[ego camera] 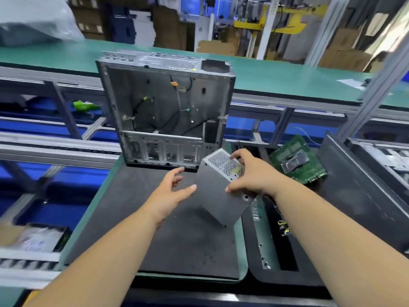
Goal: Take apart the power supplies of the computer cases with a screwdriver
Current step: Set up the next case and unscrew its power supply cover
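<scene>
The left hand hovers with fingers spread and relaxed, holding nothing, just beside the power supply. The right hand grips that tilted grey box (mesh side up) above the dark mat, in front of the opened computer case.

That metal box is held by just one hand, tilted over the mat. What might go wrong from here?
1. Only the right hand grips the power supply, which hangs tilted; the left hand is open beside it, so the box might slip onto the black mat.
2. The open computer case stands upright close behind; a swing could knock it.
3. The circuit board lies near the right hand and could get hit.
</scene>
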Available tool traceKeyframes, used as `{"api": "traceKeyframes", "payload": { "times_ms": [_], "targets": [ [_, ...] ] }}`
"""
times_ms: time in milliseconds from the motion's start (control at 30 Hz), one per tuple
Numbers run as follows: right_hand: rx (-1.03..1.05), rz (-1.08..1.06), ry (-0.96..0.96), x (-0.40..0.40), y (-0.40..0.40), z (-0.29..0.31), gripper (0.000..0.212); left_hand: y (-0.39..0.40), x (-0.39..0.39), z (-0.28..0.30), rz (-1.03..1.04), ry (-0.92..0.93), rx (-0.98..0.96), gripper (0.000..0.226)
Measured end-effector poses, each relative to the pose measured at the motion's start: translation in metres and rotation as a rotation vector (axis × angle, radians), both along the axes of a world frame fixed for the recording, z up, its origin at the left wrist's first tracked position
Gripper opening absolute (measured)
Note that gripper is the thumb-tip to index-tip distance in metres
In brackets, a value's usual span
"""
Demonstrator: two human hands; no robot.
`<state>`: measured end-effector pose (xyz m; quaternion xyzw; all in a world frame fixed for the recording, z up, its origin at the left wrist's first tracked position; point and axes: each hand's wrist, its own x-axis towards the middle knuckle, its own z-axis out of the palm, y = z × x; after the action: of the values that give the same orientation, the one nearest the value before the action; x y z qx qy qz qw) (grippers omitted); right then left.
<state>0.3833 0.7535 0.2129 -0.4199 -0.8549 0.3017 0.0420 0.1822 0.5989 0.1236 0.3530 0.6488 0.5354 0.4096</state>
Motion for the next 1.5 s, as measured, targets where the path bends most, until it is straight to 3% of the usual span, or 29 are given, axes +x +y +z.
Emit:
{"api": "traceKeyframes", "payload": {
  "times_ms": [200, 367, 633, 833, 933, 1000, 1067, 1233, 1333, 1500],
  "targets": [
    [-0.086, 0.336, -0.050, -0.064, -0.021, -0.001, 0.091, -0.034, -0.059, -0.003, -0.099, 0.014, -0.045, 0.096],
    [-0.169, 0.499, -0.073, -0.110, -0.034, -0.007, 0.088, -0.058, -0.084, -0.007, -0.128, -0.079, -0.019, 0.073],
    [-0.354, 0.501, -0.022, -0.143, -0.036, -0.037, 0.072, -0.078, -0.101, -0.015, 0.082, -0.173, -0.037, 0.073],
    [-0.144, 0.353, -0.083, -0.145, -0.037, -0.048, 0.047, -0.086, -0.113, -0.027, 0.138, -0.290, -0.229, 0.083],
    [-0.158, 0.153, -0.039, -0.132, -0.036, -0.060, 0.046, -0.085, -0.119, -0.031, 0.078, -0.345, -0.273, 0.068],
    [-0.019, 0.109, -0.125, -0.125, -0.030, -0.066, 0.053, -0.083, -0.125, -0.034, 0.077, -0.386, -0.293, 0.055],
    [0.149, 0.084, -0.237, -0.121, -0.023, -0.072, 0.055, -0.081, -0.130, -0.038, 0.125, -0.437, -0.312, 0.059],
    [0.530, 0.099, -0.356, -0.126, -0.015, -0.084, 0.026, -0.072, -0.132, -0.044, 0.172, -0.421, -0.376, 0.066],
    [0.553, 0.047, -0.395, -0.133, -0.012, -0.089, 0.028, -0.064, -0.135, -0.046, 0.205, -0.406, -0.414, 0.079],
    [0.495, 0.027, -0.507, -0.130, -0.009, -0.100, 0.031, -0.051, -0.143, -0.052, 0.168, -0.363, -0.447, 0.076]
  ]
}}
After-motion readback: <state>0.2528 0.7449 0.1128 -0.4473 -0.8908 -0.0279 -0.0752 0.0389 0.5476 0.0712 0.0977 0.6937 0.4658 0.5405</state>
